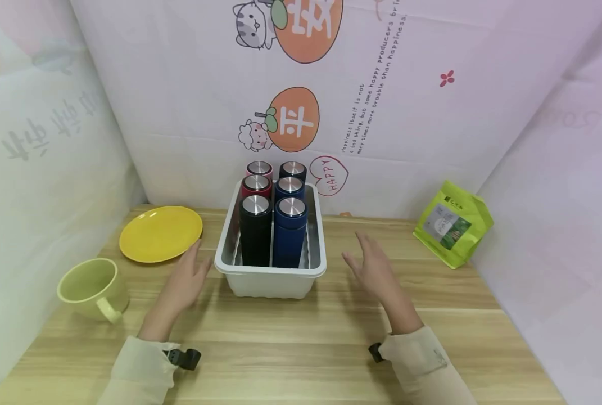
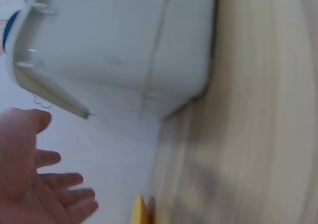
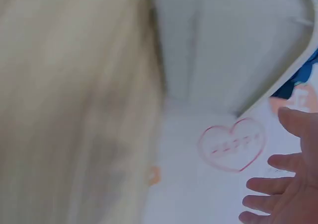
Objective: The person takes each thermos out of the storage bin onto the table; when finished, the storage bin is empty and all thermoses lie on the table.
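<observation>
A white-rimmed bin stands on the wooden table, with several steel-capped thermos bottles upright in two rows inside it. At the front are a black thermos and a blue thermos; behind them show red, pink and darker ones. My left hand hovers just left of the bin, fingers spread and holding nothing. On the other side, farther off, my right hand is spread with its palm toward the bin. Both wrist views show the fingers apart from the bin's wall.
A yellow plate lies at the back left, near my left hand. In front of it is a light green mug. A bright green pouch leans by the right wall. Printed cloth hangs behind the table.
</observation>
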A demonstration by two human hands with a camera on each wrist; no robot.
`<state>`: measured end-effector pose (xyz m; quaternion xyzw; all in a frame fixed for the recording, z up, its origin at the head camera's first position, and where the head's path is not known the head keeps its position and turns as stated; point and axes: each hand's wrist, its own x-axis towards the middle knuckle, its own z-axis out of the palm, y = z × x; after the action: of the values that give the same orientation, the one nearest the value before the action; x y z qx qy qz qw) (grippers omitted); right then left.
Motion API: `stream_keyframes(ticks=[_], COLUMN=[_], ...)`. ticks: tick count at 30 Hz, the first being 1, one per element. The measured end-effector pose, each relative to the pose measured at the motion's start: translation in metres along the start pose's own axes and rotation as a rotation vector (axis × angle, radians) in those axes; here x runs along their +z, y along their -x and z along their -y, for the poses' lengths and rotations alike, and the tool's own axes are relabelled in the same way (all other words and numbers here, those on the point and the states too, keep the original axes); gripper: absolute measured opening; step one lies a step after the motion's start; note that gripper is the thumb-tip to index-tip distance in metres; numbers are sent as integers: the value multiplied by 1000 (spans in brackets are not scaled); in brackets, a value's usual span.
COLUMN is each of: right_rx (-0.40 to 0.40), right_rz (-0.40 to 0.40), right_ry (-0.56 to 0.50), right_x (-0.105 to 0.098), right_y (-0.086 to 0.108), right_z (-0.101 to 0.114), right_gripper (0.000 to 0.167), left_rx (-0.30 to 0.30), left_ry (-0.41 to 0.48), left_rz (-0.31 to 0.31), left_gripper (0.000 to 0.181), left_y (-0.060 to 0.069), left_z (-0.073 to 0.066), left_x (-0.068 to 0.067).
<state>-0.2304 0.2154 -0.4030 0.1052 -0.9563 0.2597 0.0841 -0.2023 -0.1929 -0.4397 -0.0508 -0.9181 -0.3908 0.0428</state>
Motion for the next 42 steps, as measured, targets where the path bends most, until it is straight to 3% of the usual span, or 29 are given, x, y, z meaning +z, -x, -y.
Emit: stream_keyframes(ticks=[8, 15, 24, 31, 42], right_rx=[-31, -130, -149, -152, -135], right_rz=[-78, -121, -8, -9, -2], right_ry=[-260, -433, -593, -611, -652], right_x=[-18, -15, -2, 5, 10], right_y=[-14, -32, -48, -53, -58], right_z=[47, 76, 99, 106, 108], right_gripper=[58, 54, 63, 66, 67], left_rx=[105, 173, 164, 141, 122], left_ry=[350, 514, 595, 598, 677], left_rz=[-86, -54, -26, -22, 3], left_gripper=[57, 51, 48, 47, 50], left_y=[2, -2, -6, -5, -5], left_z=[-23, -32, -32, -35, -30], left_x=[0, 8, 17, 18, 19])
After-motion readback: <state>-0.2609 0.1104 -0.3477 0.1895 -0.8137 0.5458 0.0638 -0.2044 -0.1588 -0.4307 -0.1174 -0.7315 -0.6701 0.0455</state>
